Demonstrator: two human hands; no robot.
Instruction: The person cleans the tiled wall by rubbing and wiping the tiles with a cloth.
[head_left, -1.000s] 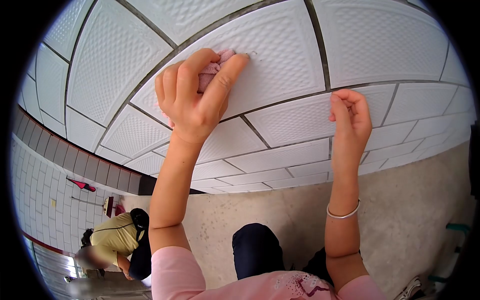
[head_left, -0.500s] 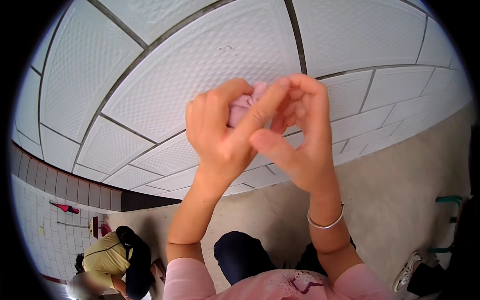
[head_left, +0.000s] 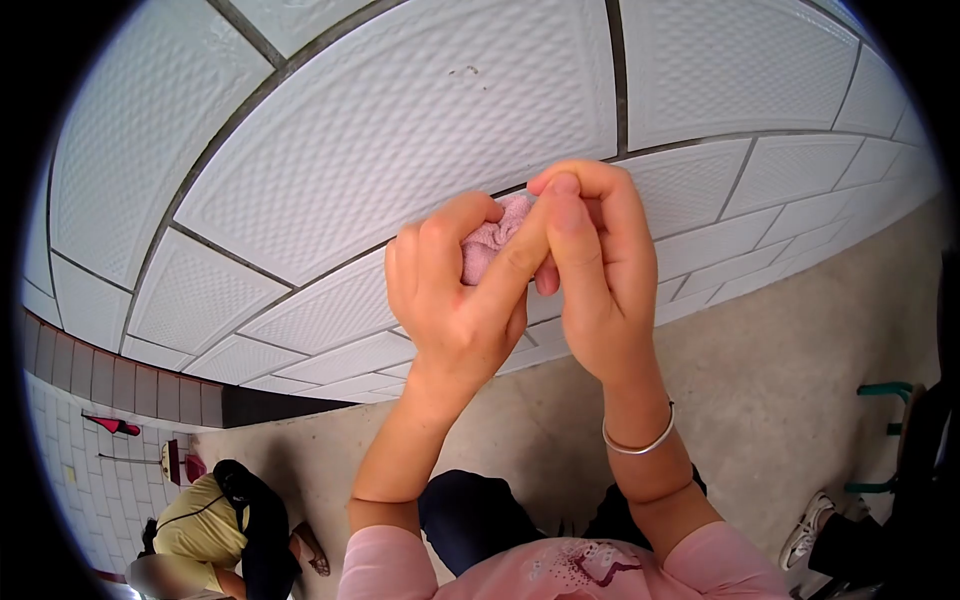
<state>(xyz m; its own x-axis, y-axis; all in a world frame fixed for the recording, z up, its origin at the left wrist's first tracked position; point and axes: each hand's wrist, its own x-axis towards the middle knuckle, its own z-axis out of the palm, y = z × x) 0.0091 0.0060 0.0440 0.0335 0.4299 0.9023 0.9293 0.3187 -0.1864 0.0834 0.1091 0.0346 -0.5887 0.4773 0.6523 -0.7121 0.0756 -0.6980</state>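
A bunched pink cloth sits in my left hand, whose fingers are curled around it. The left index finger points up and to the right, out from the cloth. My right hand, with a silver bangle on its wrist, is closed at the tip of that finger. Its thumb and bent index finger press there, and whatever may be between them is hidden. Both hands are held up in front of the white tiled wall.
A person in a yellow top crouches at lower left. A shoe of another person and a green-framed stool are at the right. A red object hangs on the far wall. Concrete floor lies below.
My right hand has gone from loosely open to closed at the left index fingertip. Both hands sit slightly lower in view. The pink cloth stays in my left hand.
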